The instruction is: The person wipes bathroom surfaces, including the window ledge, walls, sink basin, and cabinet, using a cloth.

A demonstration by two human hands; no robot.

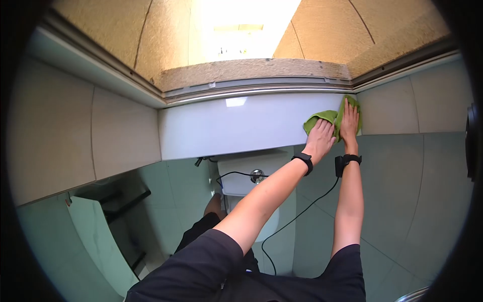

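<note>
A green cloth (322,117) lies bunched at the right end of the white window ledge (226,123), in the corner against the tiled side wall. My left hand (320,137) presses down on the cloth's left part, fingers stretched out over it. Just right of it, my right hand (349,122) lies flat on the other part, its fingers pointing toward the window frame. The cloth's underside and the ledge beneath it are hidden. Each wrist wears a black band, and a cable hangs from the box on the right one.
Beyond the ledge runs a metal window track (251,89), with a rough stone sill outside. Below the ledge stands a white toilet cistern (241,163) with a round flush button (257,175). A black cable (302,211) hangs across the middle. A marble-look cabinet panel (95,236) is at lower left.
</note>
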